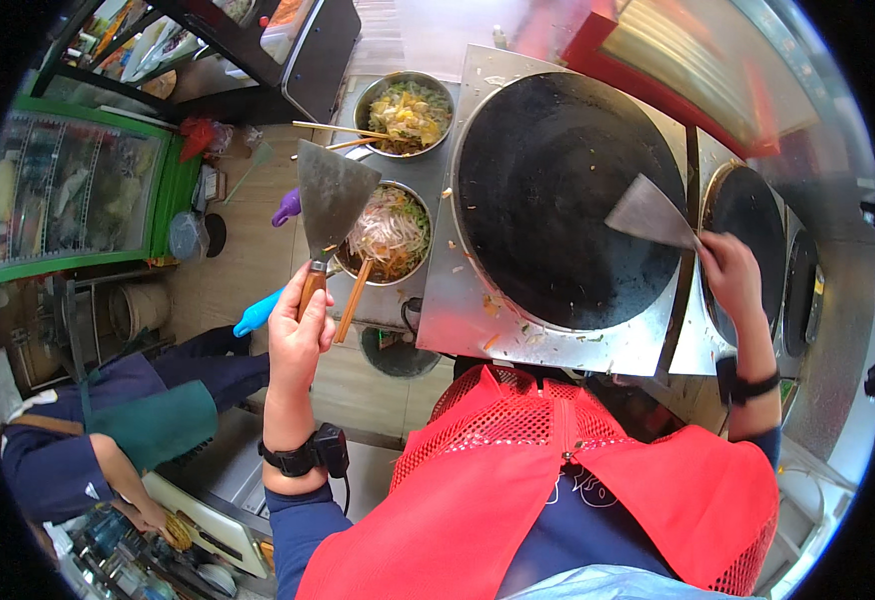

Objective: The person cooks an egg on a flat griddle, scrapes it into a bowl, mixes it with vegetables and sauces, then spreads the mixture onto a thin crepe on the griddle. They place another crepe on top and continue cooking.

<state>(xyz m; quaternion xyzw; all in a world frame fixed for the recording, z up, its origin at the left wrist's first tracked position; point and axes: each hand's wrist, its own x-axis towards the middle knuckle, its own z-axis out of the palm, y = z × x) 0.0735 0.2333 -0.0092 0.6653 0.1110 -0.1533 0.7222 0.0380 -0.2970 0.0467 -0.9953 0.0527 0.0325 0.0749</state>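
My left hand (299, 319) grips the wooden handle of a wide metal scraper (336, 199). Its blade is raised over the edge of a lower saucepan (424, 259) of shredded vegetables and pale strips, with wooden chopsticks (355, 300) in it. In my right hand (731, 274) is a second metal scraper (651, 214), held above the right side of a large round black griddle (535, 187). Small food scraps dot the griddle. An upper saucepan (362, 101) holds greens and yellow pieces, with chopsticks resting across its rim.
Food scraps lie on the steel griddle surround (456, 322). To the right are smaller round griddles (745, 217). A red-framed case (696, 97) stands behind. At left are a green-framed display fridge (160, 187) and a person in a teal apron (156, 420). A dark bin (400, 352) sits below the counter.
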